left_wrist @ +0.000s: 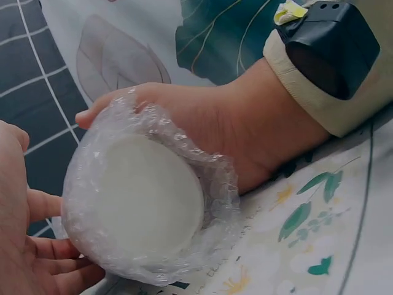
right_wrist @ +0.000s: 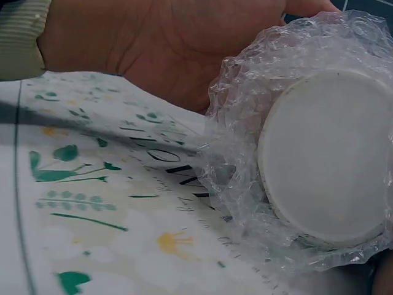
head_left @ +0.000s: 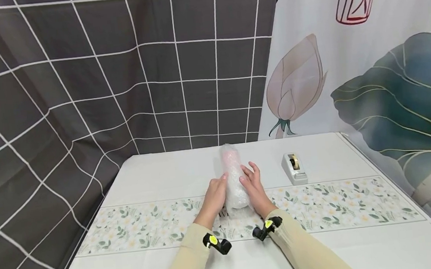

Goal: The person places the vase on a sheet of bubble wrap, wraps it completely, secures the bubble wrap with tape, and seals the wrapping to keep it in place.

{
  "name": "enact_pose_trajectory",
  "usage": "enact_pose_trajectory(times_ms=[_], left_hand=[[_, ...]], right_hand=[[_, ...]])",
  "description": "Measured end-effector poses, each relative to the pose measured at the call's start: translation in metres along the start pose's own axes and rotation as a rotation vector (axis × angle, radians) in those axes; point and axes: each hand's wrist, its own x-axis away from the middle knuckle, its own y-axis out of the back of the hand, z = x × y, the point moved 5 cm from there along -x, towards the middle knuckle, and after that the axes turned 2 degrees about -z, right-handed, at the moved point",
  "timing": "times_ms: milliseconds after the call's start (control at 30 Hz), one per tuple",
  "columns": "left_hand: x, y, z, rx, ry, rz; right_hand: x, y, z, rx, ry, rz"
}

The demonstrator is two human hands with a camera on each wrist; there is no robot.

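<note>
A long cylinder in clear bubble wrap (head_left: 236,186) points away from me on the table, pinkish at its far part. Its round white base (left_wrist: 144,200) faces me and shows through the wrap in both wrist views. On its left side my left hand (head_left: 215,195) holds it, the thumb along the wrap and the other fingers mostly hidden in the head view. From the right, my right hand (head_left: 256,191) holds it with the thumb on the wrap and the other fingers spread beside it. Loose bubble wrap (right_wrist: 236,178) sticks out around the base.
A grey-white tape dispenser (head_left: 294,169) with a roll stands to the right of the cylinder. The white tablecloth (head_left: 134,181) has a floral band across it. A dark checked curtain (head_left: 108,75) and a white printed curtain (head_left: 305,13) hang behind the table.
</note>
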Motion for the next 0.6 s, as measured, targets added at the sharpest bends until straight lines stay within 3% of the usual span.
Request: enact_pose_trajectory(times_ms=[267, 600], left_hand=[[-0.026, 0.0, 0.004, 0.022, 0.049, 0.005], [-0.052, 0.0, 0.005, 0.005, 0.105, 0.024]], right_hand=[[-0.025, -0.001, -0.011, 0.019, -0.007, -0.09], [-0.052, -0.001, -0.012, 0.083, -0.01, -0.108]])
